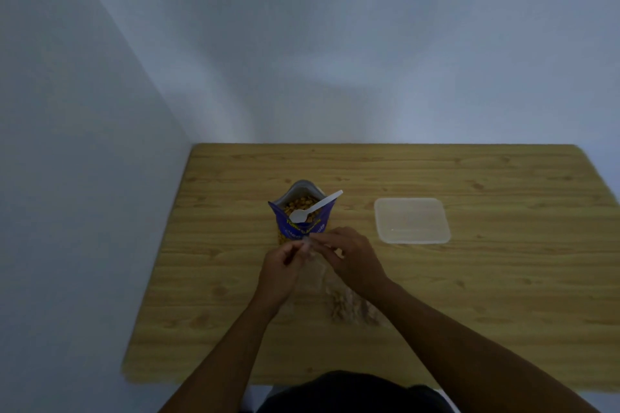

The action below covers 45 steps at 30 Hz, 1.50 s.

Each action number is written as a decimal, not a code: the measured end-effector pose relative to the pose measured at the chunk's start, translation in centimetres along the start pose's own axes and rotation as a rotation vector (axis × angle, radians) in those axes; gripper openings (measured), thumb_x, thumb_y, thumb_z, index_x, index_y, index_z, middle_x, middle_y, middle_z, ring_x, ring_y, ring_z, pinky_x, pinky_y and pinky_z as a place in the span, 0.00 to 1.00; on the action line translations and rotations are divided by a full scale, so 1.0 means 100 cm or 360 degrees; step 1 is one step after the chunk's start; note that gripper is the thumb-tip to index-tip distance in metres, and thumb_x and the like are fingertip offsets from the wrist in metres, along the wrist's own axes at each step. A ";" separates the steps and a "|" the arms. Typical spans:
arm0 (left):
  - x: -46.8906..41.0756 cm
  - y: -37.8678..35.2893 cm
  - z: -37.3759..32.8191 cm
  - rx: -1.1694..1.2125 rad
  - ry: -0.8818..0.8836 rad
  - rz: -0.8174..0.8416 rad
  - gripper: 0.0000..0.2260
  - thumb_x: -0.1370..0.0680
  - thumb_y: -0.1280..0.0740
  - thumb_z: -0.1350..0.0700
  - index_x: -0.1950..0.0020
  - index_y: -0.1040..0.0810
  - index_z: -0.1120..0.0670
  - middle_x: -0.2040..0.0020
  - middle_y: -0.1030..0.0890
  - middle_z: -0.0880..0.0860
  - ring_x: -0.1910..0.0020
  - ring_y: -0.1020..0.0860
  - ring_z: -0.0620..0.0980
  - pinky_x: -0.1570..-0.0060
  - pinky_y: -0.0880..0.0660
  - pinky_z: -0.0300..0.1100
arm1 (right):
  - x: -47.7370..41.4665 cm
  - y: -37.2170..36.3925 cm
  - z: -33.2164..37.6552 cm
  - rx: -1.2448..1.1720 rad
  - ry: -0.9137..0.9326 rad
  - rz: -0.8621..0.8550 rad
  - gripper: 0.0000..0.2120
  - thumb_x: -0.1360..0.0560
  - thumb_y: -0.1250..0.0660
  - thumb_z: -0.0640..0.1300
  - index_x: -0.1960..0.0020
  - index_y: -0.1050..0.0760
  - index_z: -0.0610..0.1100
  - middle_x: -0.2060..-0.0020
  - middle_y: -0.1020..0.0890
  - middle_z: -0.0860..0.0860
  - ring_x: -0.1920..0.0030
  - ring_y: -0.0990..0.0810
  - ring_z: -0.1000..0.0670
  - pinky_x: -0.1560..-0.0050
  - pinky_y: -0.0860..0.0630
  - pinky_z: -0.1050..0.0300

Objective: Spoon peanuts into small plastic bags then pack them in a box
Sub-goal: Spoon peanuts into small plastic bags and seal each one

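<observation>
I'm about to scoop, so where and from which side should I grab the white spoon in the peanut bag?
Take the white spoon by the free end of its handle, which juts past the right rim of the peanut bag. Come from the right, probably with the right hand: the bowl lies on the peanuts inside the open mouth, leaving only the handle clear.

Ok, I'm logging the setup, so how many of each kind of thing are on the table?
Peanut pouch: 1
Spoon: 1
Plastic box: 1
Small plastic bags: 2 (empty bag being held, filled bag lying flat)
Total: 5
</observation>
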State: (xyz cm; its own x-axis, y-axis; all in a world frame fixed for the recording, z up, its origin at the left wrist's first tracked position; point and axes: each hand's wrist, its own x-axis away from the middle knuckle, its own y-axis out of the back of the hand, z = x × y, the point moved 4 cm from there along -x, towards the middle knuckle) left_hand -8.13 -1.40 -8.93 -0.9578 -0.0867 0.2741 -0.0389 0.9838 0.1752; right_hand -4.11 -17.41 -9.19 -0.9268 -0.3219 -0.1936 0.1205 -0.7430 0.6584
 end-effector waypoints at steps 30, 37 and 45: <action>-0.025 0.008 -0.052 0.0173 0.0192 0.0213 0.16 0.24 0.28 0.50 0.57 0.15 0.64 0.60 0.17 0.66 0.62 0.20 0.54 0.59 0.20 0.43 | -0.029 0.056 0.030 0.0124 0.0409 -0.0205 0.05 0.30 0.22 0.43 0.56 0.15 0.46 0.55 0.23 0.49 0.54 0.24 0.51 0.59 0.25 0.56; -0.032 0.014 -0.060 0.0094 0.0172 0.0270 0.16 0.25 0.27 0.48 0.58 0.15 0.63 0.62 0.18 0.65 0.64 0.22 0.54 0.60 0.24 0.46 | -0.034 0.062 0.034 0.0115 0.0412 -0.0202 0.06 0.30 0.21 0.45 0.58 0.16 0.44 0.58 0.24 0.49 0.57 0.25 0.51 0.61 0.26 0.55; -0.036 0.016 -0.066 -0.0048 0.0163 0.0374 0.11 0.26 0.27 0.59 0.58 0.17 0.68 0.64 0.19 0.63 0.66 0.22 0.51 0.65 0.25 0.41 | -0.035 0.060 0.039 0.0215 0.0447 -0.0064 0.04 0.28 0.24 0.41 0.55 0.18 0.43 0.56 0.25 0.49 0.55 0.26 0.51 0.60 0.26 0.57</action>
State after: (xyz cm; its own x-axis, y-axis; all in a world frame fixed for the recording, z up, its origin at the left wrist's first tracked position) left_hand -2.83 -0.51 -3.36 -0.9056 0.1266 0.4048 0.1912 0.9738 0.1232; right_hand -1.54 -18.43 -1.75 -0.7930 -0.4575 -0.4023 0.0202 -0.6796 0.7333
